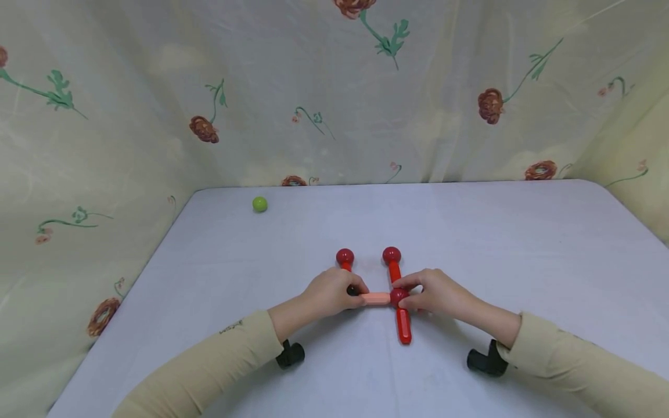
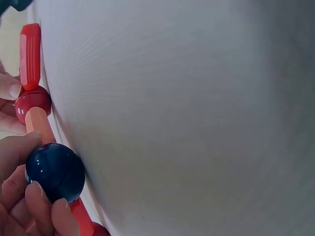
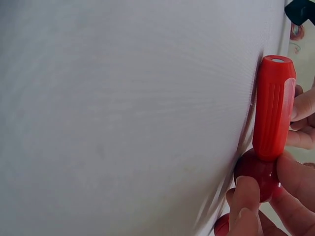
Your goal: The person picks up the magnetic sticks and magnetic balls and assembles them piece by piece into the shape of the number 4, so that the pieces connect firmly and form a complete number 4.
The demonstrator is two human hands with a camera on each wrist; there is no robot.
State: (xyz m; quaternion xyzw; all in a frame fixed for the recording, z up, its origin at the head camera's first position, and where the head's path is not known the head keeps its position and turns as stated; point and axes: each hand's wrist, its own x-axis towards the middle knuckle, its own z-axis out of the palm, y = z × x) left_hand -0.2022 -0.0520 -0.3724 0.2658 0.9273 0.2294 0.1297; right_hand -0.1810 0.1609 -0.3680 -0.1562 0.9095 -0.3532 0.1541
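My left hand (image 1: 331,293) grips a dark blue ball (image 2: 56,172), its thumb against a salmon rod (image 1: 377,299). This rod joins the blue ball to a dark red ball (image 1: 398,297), which my right hand (image 1: 441,295) pinches between thumb and fingers. Toward me from the dark red ball points a red rod (image 3: 274,108) with a bare end. Another red rod (image 1: 394,273) runs away from it to a red ball (image 1: 391,255). Beyond my left hand, a second far red ball (image 1: 345,257) sits on a rod partly hidden by that hand.
A small green ball (image 1: 259,204) lies near the far left edge of the white-covered table (image 1: 496,232). Flower-patterned curtains (image 1: 251,69) stand behind and beside the table. Dark camera mounts (image 1: 290,354) hang at both wrists.
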